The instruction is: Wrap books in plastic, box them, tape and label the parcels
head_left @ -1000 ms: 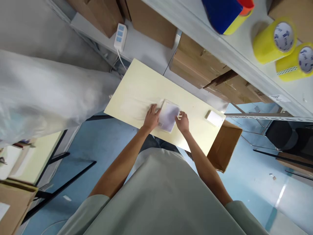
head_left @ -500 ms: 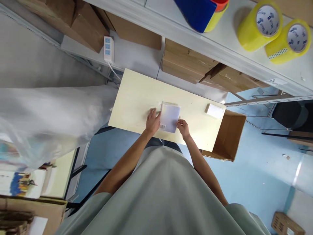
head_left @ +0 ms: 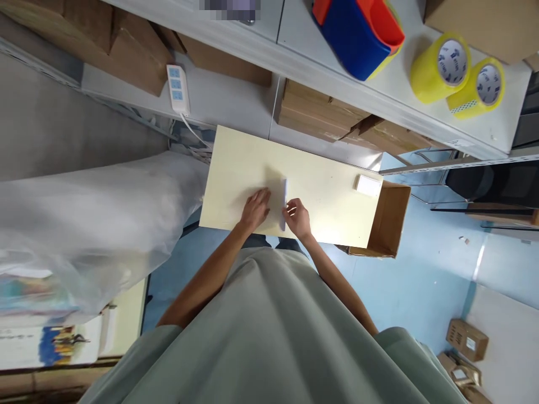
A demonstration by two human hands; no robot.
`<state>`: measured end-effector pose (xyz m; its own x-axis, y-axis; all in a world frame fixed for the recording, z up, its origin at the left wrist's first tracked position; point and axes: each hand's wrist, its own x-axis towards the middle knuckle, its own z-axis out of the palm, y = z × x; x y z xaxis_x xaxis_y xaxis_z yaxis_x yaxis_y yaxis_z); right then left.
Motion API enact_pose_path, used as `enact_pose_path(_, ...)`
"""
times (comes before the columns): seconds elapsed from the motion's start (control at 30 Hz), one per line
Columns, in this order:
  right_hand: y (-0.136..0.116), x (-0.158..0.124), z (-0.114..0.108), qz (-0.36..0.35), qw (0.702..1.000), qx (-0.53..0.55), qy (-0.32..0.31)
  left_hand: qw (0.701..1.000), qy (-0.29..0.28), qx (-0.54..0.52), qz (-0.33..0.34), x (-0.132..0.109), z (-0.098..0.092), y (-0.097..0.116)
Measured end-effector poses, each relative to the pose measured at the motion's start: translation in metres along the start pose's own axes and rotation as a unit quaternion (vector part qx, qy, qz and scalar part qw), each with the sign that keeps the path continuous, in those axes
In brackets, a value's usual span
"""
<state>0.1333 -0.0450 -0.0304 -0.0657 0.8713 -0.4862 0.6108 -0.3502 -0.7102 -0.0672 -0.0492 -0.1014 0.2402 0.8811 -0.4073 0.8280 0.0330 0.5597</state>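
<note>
A flat white packet [head_left: 283,205] stands on its edge on the pale yellow table [head_left: 320,191], seen almost edge-on as a thin strip. My right hand [head_left: 298,217] pinches its near right side with closed fingers. My left hand [head_left: 255,207] rests on the table just left of the packet, fingers slightly spread and reaching toward it. A small white box [head_left: 368,185] lies near the table's right end.
An open cardboard box [head_left: 389,221] sits at the table's right end. A large clear plastic bag [head_left: 92,219] bulges at the left. Shelves behind hold cardboard boxes [head_left: 320,109], a power strip [head_left: 177,88], two yellow tape rolls [head_left: 457,73] and a blue and red bin [head_left: 357,33].
The packet lay flat between both hands; now it is tipped up on its edge. My left hand has come off its side and rests on the table.
</note>
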Motion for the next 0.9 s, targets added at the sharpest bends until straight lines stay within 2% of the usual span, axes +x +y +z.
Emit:
enact_pose_path(0.13,-0.024,0.012,0.051,0.004,0.996,-0.085,-0.023,1.000,-0.002,0.007,-0.007,-0.024,-0.026,-0.058)
enact_pose_path(0.23,-0.036,0.026,0.090,0.024,0.985,-0.161,-0.059,1.000,-0.010,0.022,0.005,-0.036,-0.036,-0.091)
enact_pose_path(0.33,-0.044,0.037,0.121,0.048,0.966,-0.239,-0.087,0.999,-0.019,0.043,0.025,-0.039,-0.035,-0.104)
enact_pose_path(0.43,-0.047,0.043,0.138,0.056,0.952,-0.288,-0.085,0.997,-0.019,0.059,0.042,-0.038,-0.027,-0.105)
enact_pose_path(0.5,-0.044,0.042,0.138,0.054,0.950,-0.294,-0.089,0.997,-0.016,0.062,0.050,-0.036,-0.021,-0.104)
enact_pose_path(0.6,-0.029,0.036,0.122,0.059,0.960,-0.261,-0.077,0.997,-0.008,0.055,0.060,-0.033,-0.011,-0.103)
enact_pose_path(0.73,0.005,0.022,0.087,0.095,0.972,-0.206,0.056,0.994,0.003,0.051,0.099,-0.025,0.002,-0.098)
enact_pose_path(0.77,0.013,0.019,0.080,0.114,0.973,-0.188,0.073,0.993,0.001,0.049,0.110,-0.023,0.005,-0.096)
enact_pose_path(0.9,0.036,0.020,0.069,0.201,0.974,-0.086,0.065,0.992,-0.004,0.036,0.117,-0.015,0.017,-0.091)
